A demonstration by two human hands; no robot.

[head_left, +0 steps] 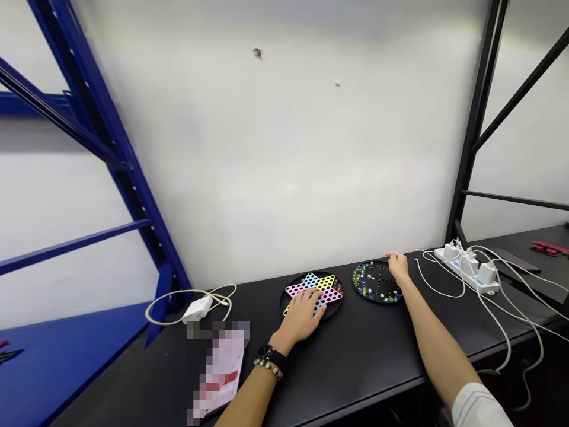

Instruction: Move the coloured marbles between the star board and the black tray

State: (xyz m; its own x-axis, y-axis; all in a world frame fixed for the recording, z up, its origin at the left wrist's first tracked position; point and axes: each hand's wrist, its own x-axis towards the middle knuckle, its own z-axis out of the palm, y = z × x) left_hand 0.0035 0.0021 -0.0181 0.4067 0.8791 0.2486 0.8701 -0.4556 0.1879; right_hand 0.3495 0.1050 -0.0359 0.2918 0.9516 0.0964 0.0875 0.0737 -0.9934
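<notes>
My left hand (pixel 302 315) lies palm down on a round black Chinese checkers board (pixel 311 296), covering its near part. The board carries a star of pink, yellow and blue with black holes. To its right sits a second round black board (pixel 376 282), with many coloured glass marbles around its rim. My right hand (pixel 398 267) reaches over that board's far right edge, fingers extended, and seems to hold nothing. Anything under my left palm is hidden.
A black table runs along a white wall, with blue shelving at left. On the table are a white charger with cable (pixel 198 307), a blurred paper packet (pixel 222 367), and a white power strip (pixel 466 268) with plugs and loose cables. Red objects (pixel 549 248) lie at far right.
</notes>
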